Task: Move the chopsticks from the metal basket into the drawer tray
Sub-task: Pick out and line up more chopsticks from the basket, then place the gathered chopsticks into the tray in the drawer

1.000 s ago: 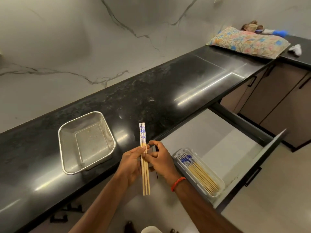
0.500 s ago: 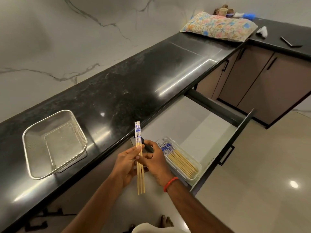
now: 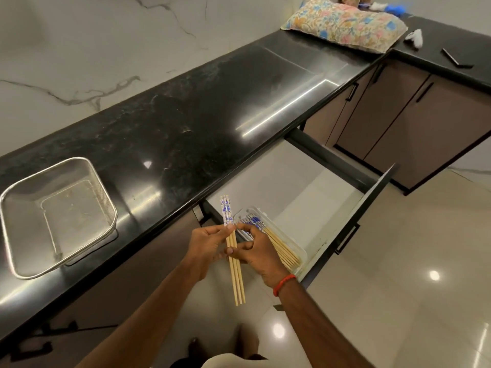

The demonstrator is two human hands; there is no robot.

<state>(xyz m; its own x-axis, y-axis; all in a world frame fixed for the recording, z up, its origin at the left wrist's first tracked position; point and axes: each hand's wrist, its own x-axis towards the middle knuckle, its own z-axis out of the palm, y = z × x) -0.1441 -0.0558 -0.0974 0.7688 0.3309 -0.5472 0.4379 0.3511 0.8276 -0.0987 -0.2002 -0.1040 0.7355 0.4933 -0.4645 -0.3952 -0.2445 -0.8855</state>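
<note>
Chopsticks [image 3: 236, 274], a small bunch w/ blue-patterned tops, are up in the air in front of us, roughly upright. They're just beside the open drawer [image 3: 305, 197] & not yet in the tray [image 3: 287, 235]. Both hands are clamped on them & close together. Our left hand [image 3: 207, 243] pinches the bunch just under the painted part. Our right hand [image 3: 261, 253] holds it a bit lower w/ curled fingers, red band [image 3: 284, 284] on that wrist. Looks like we're squaring the sticks up, tho that's a guess.

Progress: the metal basket [image 3: 21, 208] sits on the black counter [image 3: 186, 128] to our left, well apart from the hands. We see no sticks in it, so this bunch is prob. the last lot. The tray lies in the drawer's near corner, just beyond the right hand. It already holds a row of stored sticks [image 3: 281, 248], blue ends toward the counter.

Left to do, as we judge it: swing the bunch over, lay it alongside the others same way round, let go. A flowered pillow [image 3: 342, 22] lies at the counter's far end, out of the way.
</note>
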